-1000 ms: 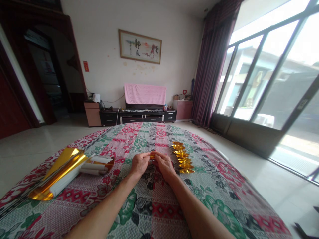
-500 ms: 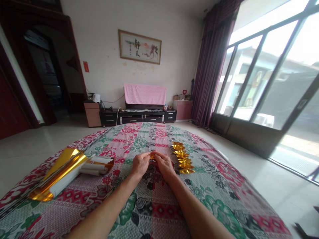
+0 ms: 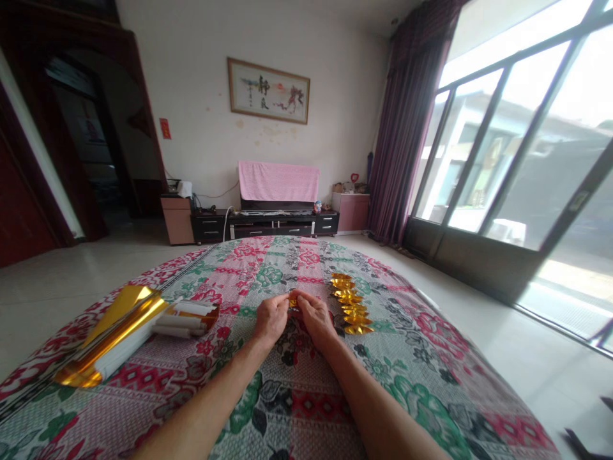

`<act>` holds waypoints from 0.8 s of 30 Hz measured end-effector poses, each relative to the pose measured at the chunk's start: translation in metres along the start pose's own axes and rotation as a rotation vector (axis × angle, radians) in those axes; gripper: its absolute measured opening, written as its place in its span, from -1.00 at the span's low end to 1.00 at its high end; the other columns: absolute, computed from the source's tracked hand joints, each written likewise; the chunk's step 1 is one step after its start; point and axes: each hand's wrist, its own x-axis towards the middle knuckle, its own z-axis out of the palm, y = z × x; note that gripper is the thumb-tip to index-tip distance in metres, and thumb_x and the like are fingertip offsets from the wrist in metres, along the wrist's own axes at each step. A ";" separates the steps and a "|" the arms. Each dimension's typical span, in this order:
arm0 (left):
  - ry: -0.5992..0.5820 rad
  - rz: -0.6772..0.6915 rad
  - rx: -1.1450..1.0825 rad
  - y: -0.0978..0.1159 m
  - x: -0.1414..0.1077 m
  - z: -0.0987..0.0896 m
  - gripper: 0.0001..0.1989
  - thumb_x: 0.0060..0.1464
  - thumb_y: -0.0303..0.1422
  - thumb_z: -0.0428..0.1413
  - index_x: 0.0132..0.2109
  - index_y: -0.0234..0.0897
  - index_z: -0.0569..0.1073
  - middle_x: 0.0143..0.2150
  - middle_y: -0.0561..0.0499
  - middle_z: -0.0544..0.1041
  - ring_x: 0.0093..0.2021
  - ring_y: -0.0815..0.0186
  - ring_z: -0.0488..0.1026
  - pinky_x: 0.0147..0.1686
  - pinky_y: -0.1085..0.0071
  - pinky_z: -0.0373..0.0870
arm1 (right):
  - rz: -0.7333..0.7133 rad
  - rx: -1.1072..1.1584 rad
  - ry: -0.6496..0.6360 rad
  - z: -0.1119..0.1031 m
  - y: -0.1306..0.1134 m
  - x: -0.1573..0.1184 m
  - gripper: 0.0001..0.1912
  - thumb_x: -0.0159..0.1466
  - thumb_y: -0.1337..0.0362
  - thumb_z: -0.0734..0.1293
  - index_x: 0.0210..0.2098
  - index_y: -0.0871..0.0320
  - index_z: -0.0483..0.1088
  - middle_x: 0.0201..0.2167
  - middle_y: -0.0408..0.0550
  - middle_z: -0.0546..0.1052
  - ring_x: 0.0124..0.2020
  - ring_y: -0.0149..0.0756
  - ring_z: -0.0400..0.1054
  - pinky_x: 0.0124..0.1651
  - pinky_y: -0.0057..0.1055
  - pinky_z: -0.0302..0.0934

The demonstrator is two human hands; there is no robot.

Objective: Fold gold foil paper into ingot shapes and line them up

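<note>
"What lies nearest us?"

"A flowered tablecloth (image 3: 309, 406), running beneath the row of folded gold pieces (image 3: 357, 313). Let's take that row as our landmark. Well to its left we have gold sheets (image 3: 127, 326), curled over and white on the underside, and against them some pale rolls (image 3: 179, 327)."

"And our hands?"

"Just left of the row, close together. Our left hand (image 3: 270, 318) and our right hand (image 3: 315, 319) both pinch one small gold piece (image 3: 292, 301), thumbs and fingertips clasped on it from either side."

"Can we see its shape?"

"Hardly; our fingers cover most of it. We can't tell whether it touches the cloth."

"How does the row itself look?"

"Shiny, pointed at the ends, the pieces set close behind one another, leading away from us."

"Beyond it?"

"Past the row and to its left, a low black cabinet (image 3: 272, 225) bears something dark under a pink cloth (image 3: 278, 181). Higher up behind, we see a framed picture (image 3: 269, 91). Beyond the row to its right hangs a purple curtain (image 3: 400, 147), beside tall glass panels (image 3: 502, 153)."
</note>
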 end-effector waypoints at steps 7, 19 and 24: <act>0.000 -0.021 0.026 0.002 -0.002 0.000 -0.67 0.08 -0.41 -0.07 -0.08 -0.35 0.49 -0.13 -0.10 0.56 -0.14 0.27 0.49 -0.11 0.40 0.39 | -0.044 -0.052 0.003 -0.002 0.006 0.003 -0.64 0.05 0.07 0.31 -0.28 0.19 0.49 -0.38 -0.09 0.53 -0.38 -0.34 0.38 -0.34 -0.46 0.32; 0.034 -0.045 0.086 0.009 -0.005 0.000 -0.69 0.09 -0.43 -0.06 -0.09 -0.35 0.50 -0.12 -0.10 0.55 -0.11 0.28 0.48 -0.10 0.42 0.38 | -0.076 -0.121 0.015 -0.005 0.014 0.007 -0.60 0.10 0.07 0.27 -0.21 0.21 0.48 -0.31 -0.04 0.54 -0.30 -0.29 0.39 -0.29 -0.44 0.31; 0.040 -0.036 0.115 0.016 -0.007 0.000 -0.70 0.09 -0.44 -0.05 -0.11 -0.35 0.51 -0.14 -0.11 0.56 -0.10 0.28 0.48 -0.04 0.42 0.34 | -0.095 -0.146 0.040 -0.006 0.016 0.009 -0.61 0.11 0.06 0.27 -0.21 0.20 0.48 -0.26 -0.04 0.53 -0.27 -0.30 0.39 -0.27 -0.45 0.31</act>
